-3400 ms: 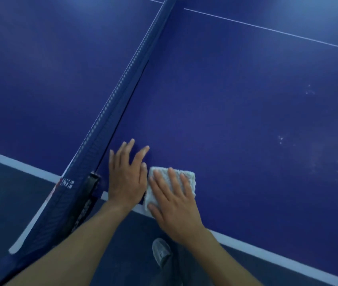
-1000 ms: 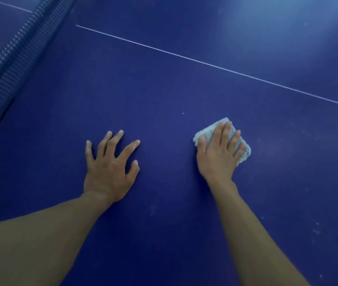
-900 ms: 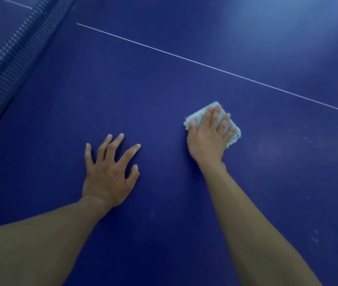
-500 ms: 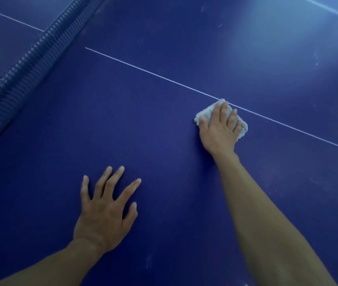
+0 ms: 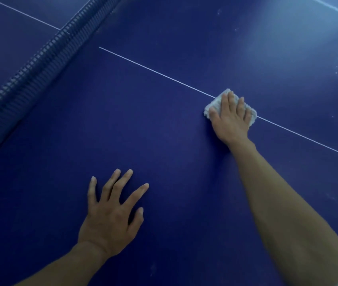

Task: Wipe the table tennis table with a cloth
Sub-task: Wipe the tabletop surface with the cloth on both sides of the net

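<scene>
The blue table tennis table (image 5: 164, 131) fills the view. A folded white cloth (image 5: 215, 105) lies on its thin white centre line, right of the middle. My right hand (image 5: 231, 118) presses flat on the cloth with the arm stretched far forward, and the fingers cover most of it. My left hand (image 5: 112, 211) rests palm down on the bare blue surface nearer to me, fingers spread, holding nothing.
The dark net (image 5: 40, 65) runs diagonally across the upper left, from the left edge toward the top. Small pale specks (image 5: 336, 72) dot the blue surface at the far right. A bright glare patch (image 5: 287, 27) lies at the upper right.
My right hand has pushed the cloth farther away from me, up onto the white centre line. My left hand has stayed planted on the table while the view shifted forward.
</scene>
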